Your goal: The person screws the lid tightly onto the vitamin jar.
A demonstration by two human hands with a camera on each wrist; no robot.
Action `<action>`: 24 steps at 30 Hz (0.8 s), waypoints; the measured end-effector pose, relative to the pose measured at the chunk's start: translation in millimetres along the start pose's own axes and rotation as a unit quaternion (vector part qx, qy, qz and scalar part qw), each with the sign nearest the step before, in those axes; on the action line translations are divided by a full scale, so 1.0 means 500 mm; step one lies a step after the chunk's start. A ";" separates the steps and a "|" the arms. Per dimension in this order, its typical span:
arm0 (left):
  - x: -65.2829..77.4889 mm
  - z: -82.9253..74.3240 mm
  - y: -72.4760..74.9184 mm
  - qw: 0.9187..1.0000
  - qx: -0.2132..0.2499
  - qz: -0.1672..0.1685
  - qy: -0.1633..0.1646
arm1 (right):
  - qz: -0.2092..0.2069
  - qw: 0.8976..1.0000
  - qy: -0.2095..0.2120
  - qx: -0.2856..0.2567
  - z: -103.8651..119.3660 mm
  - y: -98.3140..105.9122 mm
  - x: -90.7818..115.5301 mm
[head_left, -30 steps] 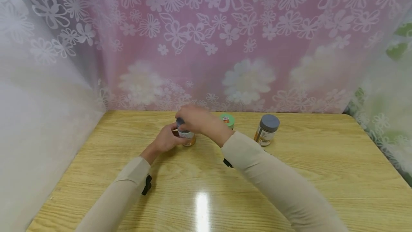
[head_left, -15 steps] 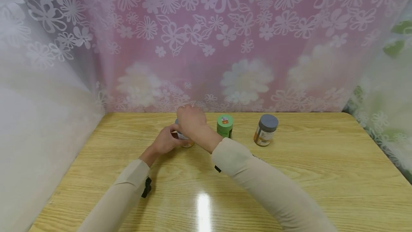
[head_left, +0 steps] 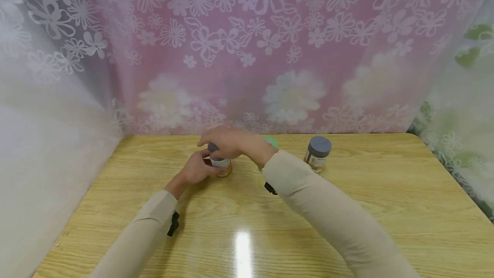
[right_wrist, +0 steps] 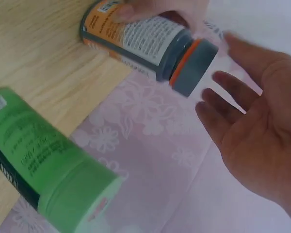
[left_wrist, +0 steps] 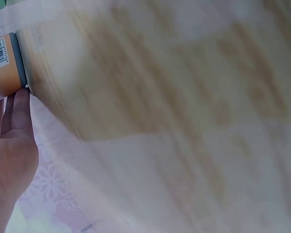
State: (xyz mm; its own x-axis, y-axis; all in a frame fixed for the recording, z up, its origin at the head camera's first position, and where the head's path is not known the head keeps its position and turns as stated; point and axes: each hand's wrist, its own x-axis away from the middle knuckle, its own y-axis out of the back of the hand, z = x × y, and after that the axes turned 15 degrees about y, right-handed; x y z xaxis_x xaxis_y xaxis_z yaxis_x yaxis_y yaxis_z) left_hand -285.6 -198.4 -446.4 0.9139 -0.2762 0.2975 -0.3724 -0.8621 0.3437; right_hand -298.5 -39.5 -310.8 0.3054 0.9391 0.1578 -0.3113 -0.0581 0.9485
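Observation:
A supplement-style jar (head_left: 223,164) with an orange-and-white label stands on the table, its grey-blue lid (right_wrist: 196,68) bordered by an orange ring. My left hand (head_left: 197,168) grips the jar body low down, thumb on the near side. In the left wrist view, fingers of the left hand (left_wrist: 14,155) reach to the jar's base edge. Over the lid, my right hand (head_left: 227,143) has its fingers spread and loosely bent. The right wrist view shows the right hand's (right_wrist: 262,116) fingertips around the lid with a gap to it.
A green jar (right_wrist: 63,160) stands just right of the held one, mostly hidden behind my right wrist in the head view. Farther right is another grey-lidded jar (head_left: 318,151). A floral curtain (head_left: 231,76) hangs behind the wooden table (head_left: 216,209).
Half a second ago my right hand was turned with knuckles up, covering the lid; now it has rotated back and its fingers have spread off the lid. My left hand keeps its grip.

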 end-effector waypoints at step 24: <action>0.036 -0.044 -0.006 1.000 0.011 0.001 0.009 | -0.092 0.973 -0.186 0.101 0.040 -0.027 -0.026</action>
State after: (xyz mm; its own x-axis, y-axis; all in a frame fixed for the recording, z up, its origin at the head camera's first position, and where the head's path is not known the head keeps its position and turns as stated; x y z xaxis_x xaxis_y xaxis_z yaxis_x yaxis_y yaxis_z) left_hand -271.4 -191.3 -422.4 0.9099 -0.2707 0.3144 -0.3707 -0.8708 0.3230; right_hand -280.5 -57.8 -320.3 0.6556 0.7544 0.0321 -0.0478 -0.0010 0.9989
